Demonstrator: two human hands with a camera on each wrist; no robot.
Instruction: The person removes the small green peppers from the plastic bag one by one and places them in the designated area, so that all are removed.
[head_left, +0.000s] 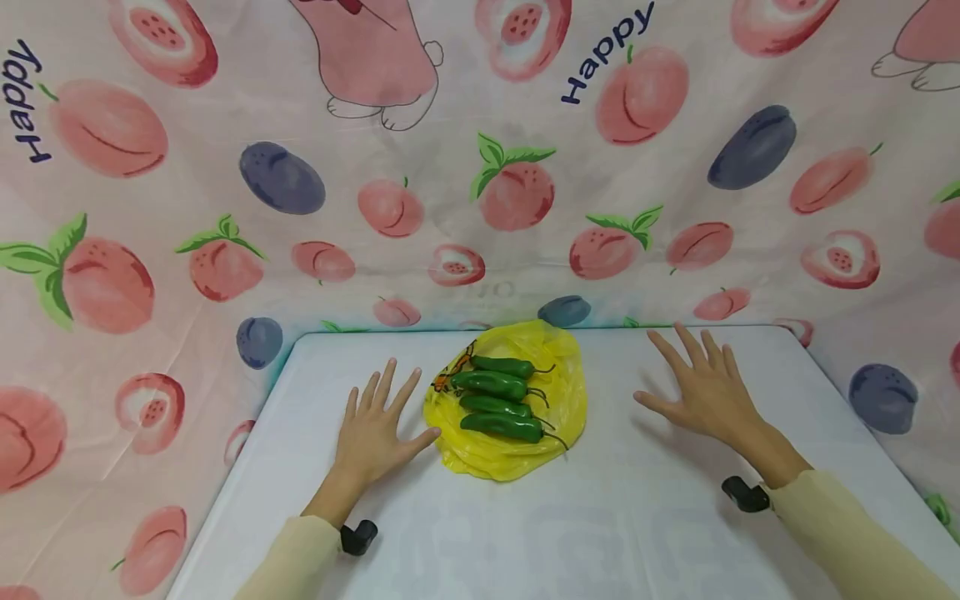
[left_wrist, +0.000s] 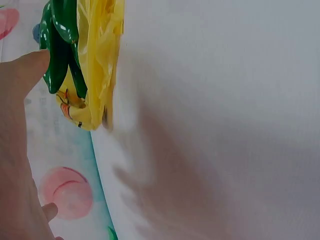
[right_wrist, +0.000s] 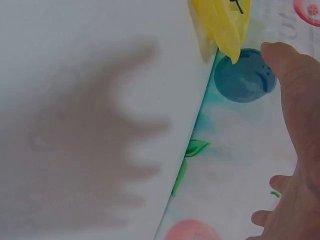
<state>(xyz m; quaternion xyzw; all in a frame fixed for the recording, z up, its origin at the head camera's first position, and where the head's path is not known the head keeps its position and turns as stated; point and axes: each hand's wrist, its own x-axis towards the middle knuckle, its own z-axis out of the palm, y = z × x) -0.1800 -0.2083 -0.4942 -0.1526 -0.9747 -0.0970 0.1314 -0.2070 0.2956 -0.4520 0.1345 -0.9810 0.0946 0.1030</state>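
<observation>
Peppers (head_left: 491, 384): four, green, side by side on the bag (head_left: 564, 392) at the centre of the head view, stems toward the right of the frame.
Bag: one, yellow, spread beneath the peppers on the white table (head_left: 600, 525).
Left hand (head_left: 377, 435): left of centre, fingers spread, holding nothing; its thumb tip overlaps the bag's left edge, but I cannot tell whether they touch.
Right hand (head_left: 708, 396): right of centre, fingers spread, holding nothing, well apart from the bag.
Pepper grip: best taken round the thick body, I judge, one at a time; the thin stems could snap and the glossy skin may slip.
Bag handling: the film looks thin and likely to slide or crease, so one hand lightly steadying its rim should help the other.
Hand count: two.
Wrist cameras (head_left: 358, 537): two, black, one per wrist.
Table count: one.
</observation>
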